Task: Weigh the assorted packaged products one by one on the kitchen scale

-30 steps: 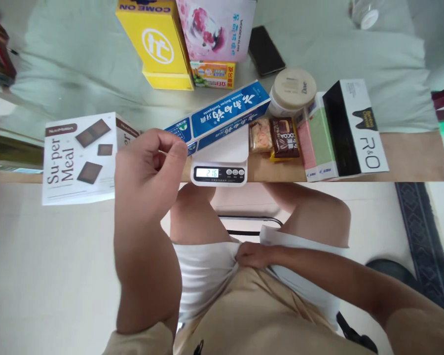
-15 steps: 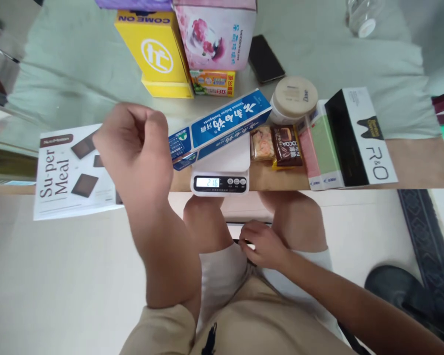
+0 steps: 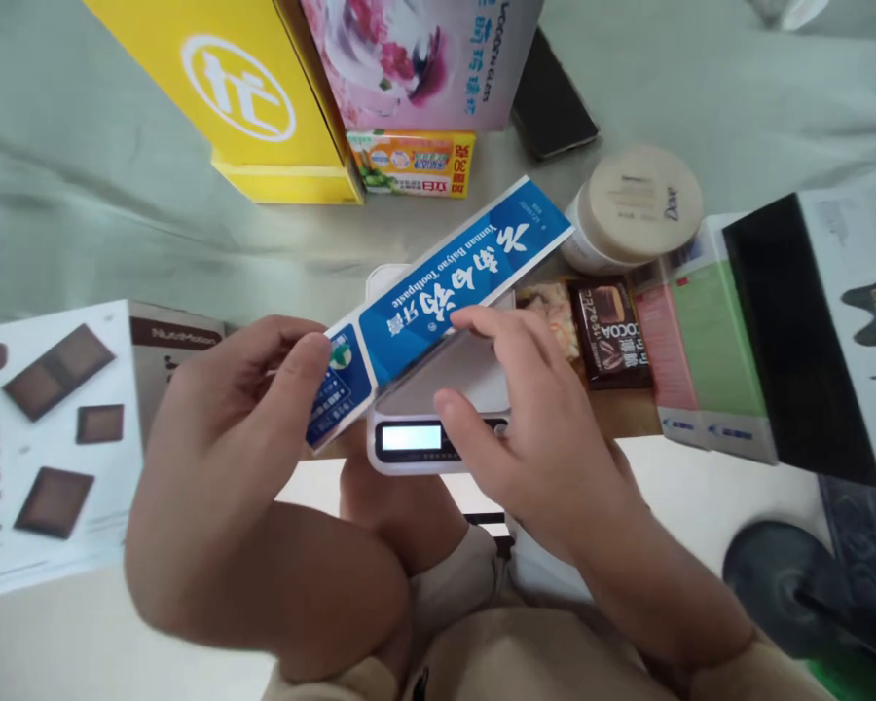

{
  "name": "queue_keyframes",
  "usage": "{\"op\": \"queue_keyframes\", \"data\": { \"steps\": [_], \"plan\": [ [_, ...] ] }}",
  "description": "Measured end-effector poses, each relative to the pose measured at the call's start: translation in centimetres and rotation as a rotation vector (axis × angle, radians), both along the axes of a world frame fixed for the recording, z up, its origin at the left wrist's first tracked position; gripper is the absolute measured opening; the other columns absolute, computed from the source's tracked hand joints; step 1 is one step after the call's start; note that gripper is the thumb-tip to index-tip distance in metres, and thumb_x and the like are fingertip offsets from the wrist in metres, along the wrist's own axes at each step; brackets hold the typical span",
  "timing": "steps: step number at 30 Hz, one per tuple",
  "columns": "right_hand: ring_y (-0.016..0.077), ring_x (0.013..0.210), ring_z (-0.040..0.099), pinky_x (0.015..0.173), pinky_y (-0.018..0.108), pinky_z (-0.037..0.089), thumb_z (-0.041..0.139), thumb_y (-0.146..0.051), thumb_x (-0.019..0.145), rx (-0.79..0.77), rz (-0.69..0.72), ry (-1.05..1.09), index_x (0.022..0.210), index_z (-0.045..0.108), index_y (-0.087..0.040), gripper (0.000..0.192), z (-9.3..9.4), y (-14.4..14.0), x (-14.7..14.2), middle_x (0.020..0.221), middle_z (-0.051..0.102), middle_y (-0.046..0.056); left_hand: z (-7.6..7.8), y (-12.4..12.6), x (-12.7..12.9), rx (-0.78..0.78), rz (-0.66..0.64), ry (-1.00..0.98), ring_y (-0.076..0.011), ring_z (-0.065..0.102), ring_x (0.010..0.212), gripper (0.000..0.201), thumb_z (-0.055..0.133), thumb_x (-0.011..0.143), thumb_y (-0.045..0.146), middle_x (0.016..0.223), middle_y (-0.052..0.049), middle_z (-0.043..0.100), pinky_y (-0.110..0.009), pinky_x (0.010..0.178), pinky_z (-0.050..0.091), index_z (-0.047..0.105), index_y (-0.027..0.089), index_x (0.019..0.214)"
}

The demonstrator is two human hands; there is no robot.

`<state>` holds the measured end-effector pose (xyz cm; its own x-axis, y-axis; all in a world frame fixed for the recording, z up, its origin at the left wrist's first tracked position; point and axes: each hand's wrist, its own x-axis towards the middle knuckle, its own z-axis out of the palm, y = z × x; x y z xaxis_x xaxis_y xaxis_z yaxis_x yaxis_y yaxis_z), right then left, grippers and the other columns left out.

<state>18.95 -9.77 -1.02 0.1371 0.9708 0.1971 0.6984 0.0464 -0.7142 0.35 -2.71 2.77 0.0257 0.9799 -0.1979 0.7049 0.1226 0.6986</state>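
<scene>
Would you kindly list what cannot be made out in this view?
- Scale display: washed out, digits unreadable.
- Scale platform: covered by toothpaste box and right hand.
- Meal box: cut off at the left edge.
- Black-and-white box: cut off at the right edge.
- Left hand grips the toothpaste box end.

Single head-worn camera; it faces forward and steeply downward, close above the kitchen scale (image 3: pixel 438 419); the person's lap lies below the scale, boxed goods beyond it.
</scene>
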Motion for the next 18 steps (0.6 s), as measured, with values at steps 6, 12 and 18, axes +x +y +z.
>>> {"op": "queue_keyframes", "data": {
  "steps": [6,12,18],
  "plan": [
    [0.0252,0.112,0.071,0.096,0.047,0.064,0.058,-0.031,0.1,0.115,0.005,0.041,0.125,0.064,-0.024,0.027,0.1,0.1,1.0,0.117,0.073,0.011,-0.6,0.3,-0.3,0.012,0.114,-0.111,-0.0156,0.063,0.063,0.015,0.068,0.088,0.037,0.077,0.002,0.074,-0.026,0.05,0.044,0.079,0.027,0.088],
    [0.0234,0.104,0.073,0.091,0.044,0.065,0.058,-0.025,0.099,0.175,0.068,0.047,0.118,0.062,-0.024,0.02,-0.1,0.0,2.1,0.109,0.075,0.008,-1.5,-0.4,-1.0,0.14,0.211,-0.282,-0.0182,0.075,0.091,0.015,0.067,0.094,0.022,0.098,-0.001,0.08,-0.028,0.079,0.059,0.081,0.026,0.098],
    [0.0218,0.1,0.073,0.086,0.04,0.064,0.061,-0.022,0.096,0.229,0.075,0.076,0.114,0.064,-0.024,0.018,-0.7,-0.5,2.7,0.106,0.075,0.007,-0.4,-0.9,-1.3,-0.053,0.106,-0.212,-0.0195,0.074,0.076,0.029,0.071,0.091,0.038,0.096,-0.005,0.078,-0.025,0.051,0.055,0.076,0.021,0.114]
  ]
}}
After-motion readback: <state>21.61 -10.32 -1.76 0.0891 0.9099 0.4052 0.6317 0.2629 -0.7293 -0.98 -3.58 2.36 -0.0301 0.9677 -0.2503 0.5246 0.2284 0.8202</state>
